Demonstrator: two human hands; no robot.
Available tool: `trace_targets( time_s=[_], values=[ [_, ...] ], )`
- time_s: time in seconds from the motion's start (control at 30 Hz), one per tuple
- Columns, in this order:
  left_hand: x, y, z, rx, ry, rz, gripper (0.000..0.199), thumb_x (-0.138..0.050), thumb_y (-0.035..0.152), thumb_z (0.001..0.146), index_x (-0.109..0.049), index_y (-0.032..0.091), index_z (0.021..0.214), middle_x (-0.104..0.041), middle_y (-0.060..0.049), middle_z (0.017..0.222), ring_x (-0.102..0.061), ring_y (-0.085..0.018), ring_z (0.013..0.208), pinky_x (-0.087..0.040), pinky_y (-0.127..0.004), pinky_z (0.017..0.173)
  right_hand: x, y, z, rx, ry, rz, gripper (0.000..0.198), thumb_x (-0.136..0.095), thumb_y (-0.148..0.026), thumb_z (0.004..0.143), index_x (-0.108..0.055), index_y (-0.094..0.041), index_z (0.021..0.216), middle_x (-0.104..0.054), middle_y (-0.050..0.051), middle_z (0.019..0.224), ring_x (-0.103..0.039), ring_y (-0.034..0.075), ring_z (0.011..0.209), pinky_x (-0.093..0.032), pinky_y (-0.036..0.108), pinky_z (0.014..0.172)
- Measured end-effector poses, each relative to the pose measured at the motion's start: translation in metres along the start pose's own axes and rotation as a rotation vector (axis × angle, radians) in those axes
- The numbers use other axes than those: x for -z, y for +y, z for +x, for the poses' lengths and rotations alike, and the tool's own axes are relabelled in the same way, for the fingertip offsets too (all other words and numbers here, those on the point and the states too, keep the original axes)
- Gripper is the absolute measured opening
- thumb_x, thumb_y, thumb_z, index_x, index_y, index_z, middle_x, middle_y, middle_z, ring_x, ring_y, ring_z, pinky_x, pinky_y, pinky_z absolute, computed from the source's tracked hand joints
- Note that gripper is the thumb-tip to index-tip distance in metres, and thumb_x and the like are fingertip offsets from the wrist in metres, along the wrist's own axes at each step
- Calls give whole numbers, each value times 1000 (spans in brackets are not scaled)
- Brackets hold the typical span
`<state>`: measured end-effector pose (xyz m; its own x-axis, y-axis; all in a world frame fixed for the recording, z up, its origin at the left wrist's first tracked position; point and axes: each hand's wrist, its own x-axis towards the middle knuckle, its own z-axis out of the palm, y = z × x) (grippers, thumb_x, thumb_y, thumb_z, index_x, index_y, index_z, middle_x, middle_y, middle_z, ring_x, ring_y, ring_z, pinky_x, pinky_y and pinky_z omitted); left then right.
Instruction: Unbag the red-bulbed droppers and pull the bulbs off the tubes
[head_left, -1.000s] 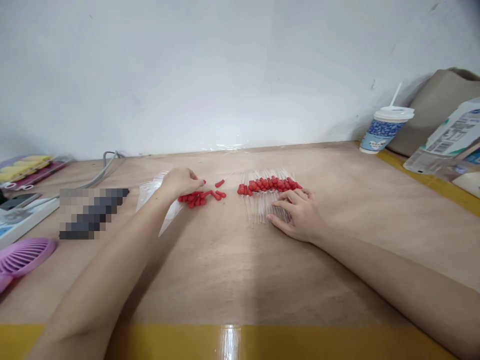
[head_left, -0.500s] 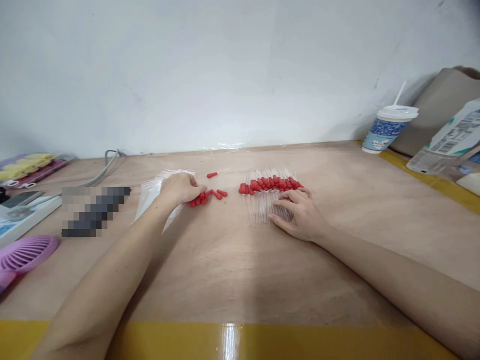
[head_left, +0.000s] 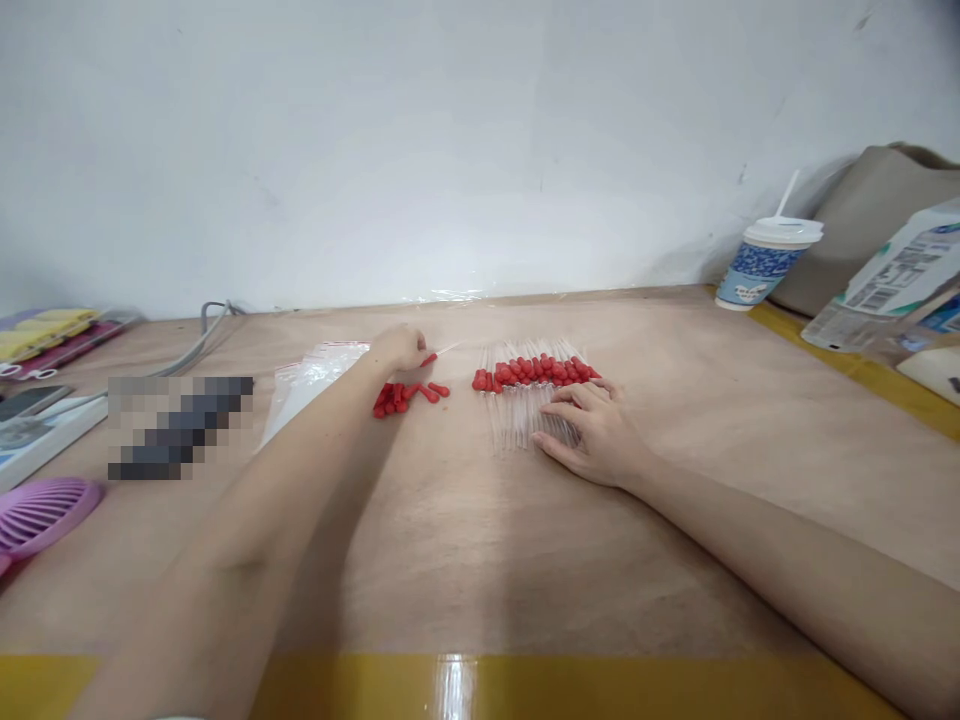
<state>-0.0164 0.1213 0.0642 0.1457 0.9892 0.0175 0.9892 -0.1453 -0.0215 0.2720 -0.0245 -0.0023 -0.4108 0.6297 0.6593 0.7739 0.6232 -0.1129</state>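
My left hand (head_left: 401, 350) is closed in a pinch at the bulb end of a single dropper (head_left: 429, 360), which has a red rubber bulb and a thin clear tube pointing up to the right. Just below that hand lies a small heap of loose red rubber bulbs (head_left: 394, 399). My right hand (head_left: 589, 430) rests at the right side of a row of droppers (head_left: 517, 415), thumb and fingers apart, fingertips touching the clear tubes. The row's red bulbs (head_left: 536, 370) bunch along the middle, with tubes pointing both away and toward me. Fingers partly hide its right end.
A clear zip bag (head_left: 322, 365) lies under my left forearm. Farther left are a blurred-out dark object (head_left: 184, 430), a pink fan (head_left: 49, 515) and a grey cable (head_left: 199, 350). A lidded paper cup (head_left: 765, 265) and a plastic package (head_left: 892, 270) stand at the right.
My left hand has moved from the loose bulbs up and right to the single dropper, whose bulb has tilted in its fingers. My right hand stays at the row.
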Motion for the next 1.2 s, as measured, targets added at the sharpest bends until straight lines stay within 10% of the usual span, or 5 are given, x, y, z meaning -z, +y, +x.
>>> trace_targets(
  time_s=[0.23,0.4,0.53,0.73,1.2],
  values=[
    [-1,7,-15,-33,32,-25,29,-53,45,71,-65,19,75,-67,-6,77,-61,-20,69,-42,-25,60,0,0,0,7,8,5,27,-55,-44,78,-63,-21,91,-61,5,91,-56,18,85,-28,42,93],
    [4,9,-42,-9,276,-81,29,-39,39,84,-56,15,88,-63,-11,88,-59,-23,79,-43,-31,67,0,1,0,8,41,14,27,-54,-39,79,-61,-20,97,-62,6,93,-56,20,87,-30,43,92],
    [-1,19,-89,-242,474,-276,22,-45,39,83,-52,18,80,-60,-4,76,-57,-18,71,-44,-29,66,0,0,2,10,118,28,37,-53,-34,80,-54,-18,113,-60,10,103,-55,23,97,-37,41,89],
    [-30,46,-139,-526,423,-388,19,-49,35,85,-53,19,77,-60,-2,77,-56,-13,71,-44,-25,64,0,-3,3,94,122,79,48,-51,-36,82,-42,-19,126,-55,10,118,-50,23,111,-39,39,95],
    [-53,66,-135,-727,503,-518,12,-53,31,84,-57,19,86,-65,-4,86,-61,-14,79,-49,-26,72,-2,-18,11,193,-2,70,18,-47,-28,87,-63,-22,81,-67,-1,88,-56,16,95,-26,40,98]
  ],
)
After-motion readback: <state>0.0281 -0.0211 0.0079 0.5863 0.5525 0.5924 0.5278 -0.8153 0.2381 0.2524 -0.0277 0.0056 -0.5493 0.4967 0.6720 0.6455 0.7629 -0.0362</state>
